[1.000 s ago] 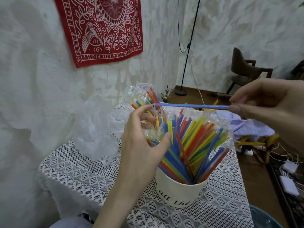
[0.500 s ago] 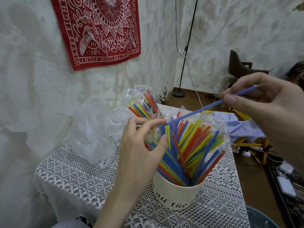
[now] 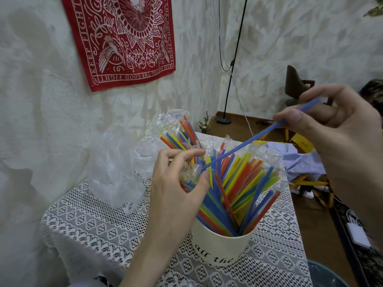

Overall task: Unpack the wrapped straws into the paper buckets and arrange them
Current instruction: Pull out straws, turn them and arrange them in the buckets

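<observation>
- On the lace tablecloth (image 3: 99,226) stands a cream paper bucket (image 3: 219,245) with black lettering, packed with a fan of wrapped straws (image 3: 244,187) in red, blue, yellow and green, their clear wrappers crinkling at the top ends.
- Behind it, a second bunch of wrapped straws (image 3: 176,133) leans up out of another container, most of which is hidden.
- One bare blue straw (image 3: 255,139) slants across the bucket, its low end down among the wrapper tops, its high end up at the right.
- The right hand (image 3: 339,129) pinches the blue straw near its upper end between thumb and fingers, with the tip poking out beyond the knuckles.
- The left hand (image 3: 178,187) is at the left side of the fan, thumb and curled fingers closed on a crumpled clear wrapper (image 3: 189,175) right where the blue straw's low end meets it.
- Left of the bucket lies a heap of clear plastic bag (image 3: 118,166) against the white wall.
- A red printed cloth (image 3: 124,38) hangs on the wall above.
</observation>
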